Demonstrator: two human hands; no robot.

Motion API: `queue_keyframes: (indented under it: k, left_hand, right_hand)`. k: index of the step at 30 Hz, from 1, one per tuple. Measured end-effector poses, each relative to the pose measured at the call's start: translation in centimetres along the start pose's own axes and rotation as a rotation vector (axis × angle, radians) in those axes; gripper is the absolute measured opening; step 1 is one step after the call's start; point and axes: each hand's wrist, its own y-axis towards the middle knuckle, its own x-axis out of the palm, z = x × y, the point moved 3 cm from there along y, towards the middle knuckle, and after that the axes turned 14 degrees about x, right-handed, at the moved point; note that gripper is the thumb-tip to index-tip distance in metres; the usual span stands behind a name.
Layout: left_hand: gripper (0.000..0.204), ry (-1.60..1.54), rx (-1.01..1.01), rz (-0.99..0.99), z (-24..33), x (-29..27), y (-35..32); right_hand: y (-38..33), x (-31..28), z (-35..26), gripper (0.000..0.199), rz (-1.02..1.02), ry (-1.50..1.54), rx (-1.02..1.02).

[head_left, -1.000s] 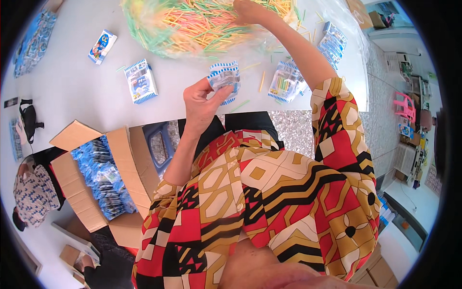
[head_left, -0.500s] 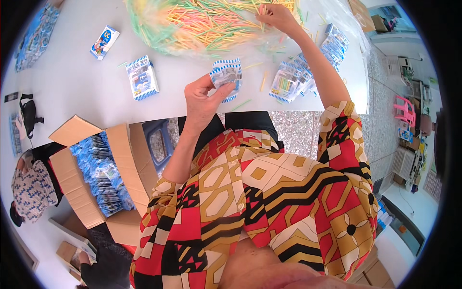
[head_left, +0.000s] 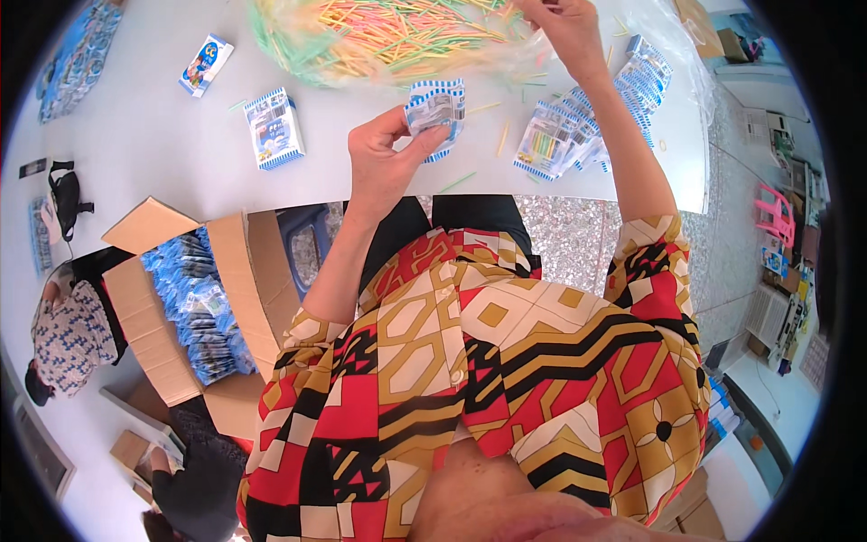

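Note:
My left hand (head_left: 384,161) pinches a small blue-and-white plastic packet (head_left: 437,107) between thumb and fingers, above the table's near edge. At the top edge of the view is my right hand (head_left: 571,34), its fingertips drawn together and partly cut off, so what they hold cannot be made out. It hovers by the right side of an open clear plastic bag (head_left: 289,54) heaped with thin pink, yellow and green sticks (head_left: 411,41). Below my right forearm lies a row of similar packets (head_left: 545,140), the nearest showing coloured sticks inside.
On the white table (head_left: 352,104), a blue-and-white box (head_left: 274,131) and a smaller blue box (head_left: 206,65) lie left of my hands. Beside me stands an open carton (head_left: 163,334) full of blue packets (head_left: 194,298). Another person (head_left: 72,334) is at far left; a pink chair (head_left: 775,215) stands right.
My right hand has moved from over the stick heap, up and right toward the view's top edge. My left hand still holds the packet. The whole view has shifted slightly.

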Motion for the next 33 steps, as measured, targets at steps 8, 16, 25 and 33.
queue_keyframes:
  k: [8,16,25,33]
  left_hand:
    - [0.009,0.058,0.061,-0.023,-0.5,0.6,0.6]
    - [0.009,0.174,0.086,-0.014,-0.5,0.3,0.6]
    - [0.011,0.375,0.290,-0.070,-0.3,0.5,0.9]
    - [0.011,0.419,0.297,-0.119,0.0,0.5,0.8]
  right_hand:
    - [-7.4,1.3,-11.5,0.011,-0.118,0.324,-0.351]
    - [-8.6,0.9,-10.8,0.004,-0.261,0.474,-0.013]
    - [-7.6,1.3,-9.0,0.015,-0.468,0.592,0.406]
    - [-7.3,1.3,-8.3,0.017,-0.330,0.389,0.391]
